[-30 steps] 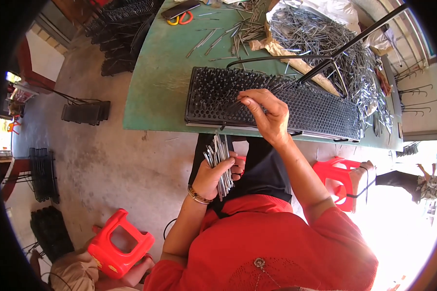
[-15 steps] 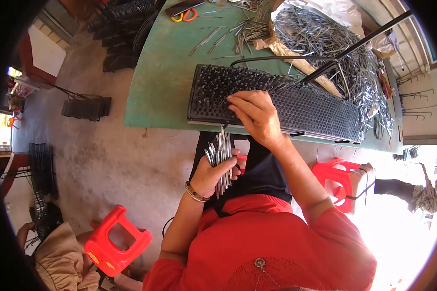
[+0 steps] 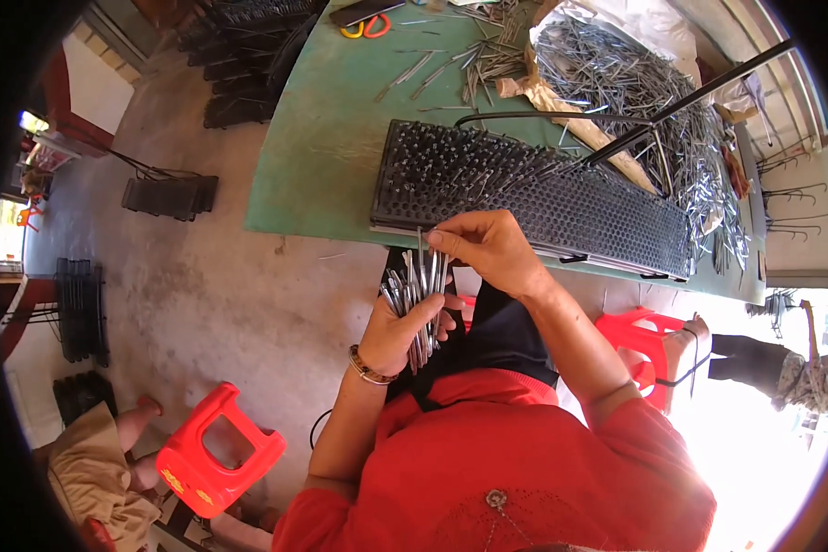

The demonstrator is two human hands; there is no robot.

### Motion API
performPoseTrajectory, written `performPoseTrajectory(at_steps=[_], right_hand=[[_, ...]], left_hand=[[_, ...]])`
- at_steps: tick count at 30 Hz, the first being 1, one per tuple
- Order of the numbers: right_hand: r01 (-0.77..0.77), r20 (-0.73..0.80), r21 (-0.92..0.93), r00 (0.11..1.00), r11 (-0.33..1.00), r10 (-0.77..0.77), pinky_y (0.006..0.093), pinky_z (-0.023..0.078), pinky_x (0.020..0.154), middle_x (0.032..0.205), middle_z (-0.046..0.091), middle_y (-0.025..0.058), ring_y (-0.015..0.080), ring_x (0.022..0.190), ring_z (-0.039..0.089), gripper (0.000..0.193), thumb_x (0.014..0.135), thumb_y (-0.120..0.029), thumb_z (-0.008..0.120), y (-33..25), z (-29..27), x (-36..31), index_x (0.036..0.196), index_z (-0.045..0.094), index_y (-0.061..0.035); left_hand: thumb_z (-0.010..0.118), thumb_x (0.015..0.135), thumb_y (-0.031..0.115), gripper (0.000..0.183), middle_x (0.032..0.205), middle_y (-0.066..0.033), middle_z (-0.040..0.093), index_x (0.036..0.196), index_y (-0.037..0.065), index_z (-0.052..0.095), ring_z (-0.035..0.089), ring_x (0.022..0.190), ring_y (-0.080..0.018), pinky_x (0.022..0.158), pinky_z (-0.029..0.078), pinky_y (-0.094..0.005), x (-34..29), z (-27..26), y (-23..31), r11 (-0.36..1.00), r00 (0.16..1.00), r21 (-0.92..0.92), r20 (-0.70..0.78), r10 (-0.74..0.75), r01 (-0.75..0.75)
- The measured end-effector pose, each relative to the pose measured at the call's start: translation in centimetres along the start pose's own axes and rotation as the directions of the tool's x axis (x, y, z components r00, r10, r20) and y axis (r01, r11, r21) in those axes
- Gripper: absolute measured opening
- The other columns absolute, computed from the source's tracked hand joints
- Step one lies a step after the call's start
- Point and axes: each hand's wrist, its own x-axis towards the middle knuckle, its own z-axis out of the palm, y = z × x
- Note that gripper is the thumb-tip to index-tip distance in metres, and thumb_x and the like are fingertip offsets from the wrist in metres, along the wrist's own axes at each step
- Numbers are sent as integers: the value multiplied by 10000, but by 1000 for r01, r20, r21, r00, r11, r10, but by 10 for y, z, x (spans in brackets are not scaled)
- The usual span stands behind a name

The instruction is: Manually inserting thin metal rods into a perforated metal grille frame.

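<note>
My left hand (image 3: pixel 400 327) is closed around a bundle of thin silvery metal rods (image 3: pixel 420 290), held upright below the table's front edge. Just above it, the thumb and forefinger of my right hand (image 3: pixel 489 247) pinch the top of a rod at the bundle's upper end. Behind my right hand, on the table, lies a long black rack (image 3: pixel 607 216) full of small round holes. Many short rods (image 3: pixel 451 161) stand in the holes of its left part, some leaning. The right part shows bare holes. A black bar frame (image 3: pixel 699 97) rises from the rack.
Loose rods (image 3: pixel 607 69) are heaped on torn wrapping at the back right of the green table (image 3: pixel 322 166). Scissors (image 3: pixel 366 28) lie at the far edge. Red stools (image 3: pixel 221 451) stand on both sides. Black racks (image 3: pixel 239 64) sit on the floor. A person (image 3: pixel 101 469) is at lower left.
My right hand has come down from over the rack's holes to the top of the bundle in my left hand. The left hand keeps its grip. The view has shifted slightly.
</note>
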Motion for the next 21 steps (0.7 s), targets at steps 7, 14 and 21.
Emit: performPoseTrajectory(at_steps=[7,14,21], right_hand=[[260,-223,-95,935,961,-275,219,484,713,840,665,49,73,790,592,181,905,-114,619,-18,2,11,966,645,55],[514,-283,-355,737,781,-614,232,474,744,887,666,73,106,810,605,131,884,-82,632,-28,12,40,955,650,27],[606,-177,-499,629,620,-757,267,493,740,895,672,102,169,812,630,102,849,-55,655,-23,16,55,915,651,22]], left_hand=[[586,904,133,278,901,-113,664,1155,24,542,602,651,-117,544,494,-250,2,-16,-10,1000,995,13,-93,26,-25],[591,890,105,261,875,-93,658,1137,31,553,592,635,-108,533,485,-243,4,-17,-10,1000,989,-5,-144,18,-19],[592,889,98,287,895,-87,653,1161,18,546,596,653,-106,547,494,-240,-2,-20,-8,1000,988,-24,-151,13,-16]])
